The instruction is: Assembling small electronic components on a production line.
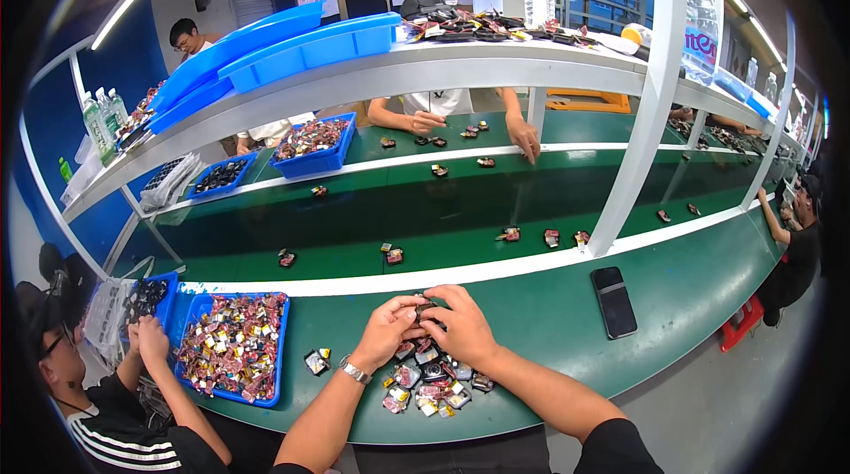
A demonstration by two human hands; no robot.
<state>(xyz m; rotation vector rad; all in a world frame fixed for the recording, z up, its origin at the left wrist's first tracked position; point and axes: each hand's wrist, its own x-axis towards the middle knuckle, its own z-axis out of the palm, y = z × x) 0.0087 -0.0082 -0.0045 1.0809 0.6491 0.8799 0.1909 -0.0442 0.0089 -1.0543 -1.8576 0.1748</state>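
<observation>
Use the pile of small parts (431,377) on the green tabletop (540,332) as the marker; far to the left of it is a blue tray (282,354) full of small red, white and yellow bits; the tray looks very full, so it would be wise not to bump it with an elbow; between the tray and the pile sits one loose part (316,362), alone; it is best to leave a little room round it so it does not get mixed in.

Just above the pile, the left hand (387,334) has its fingers bent and almost closed on a small dark part (421,309); the right hand (463,331) comes in from the other side, its fingers curled close round the same part; I cannot tell how hard they squeeze; a soft pinch at the edges should be kindest to it, with one hand keeping it still; staying low over the pile means a drop would be short.

Well to the right of the pile lies a black phone (614,301); sleeves should stay off it.
</observation>
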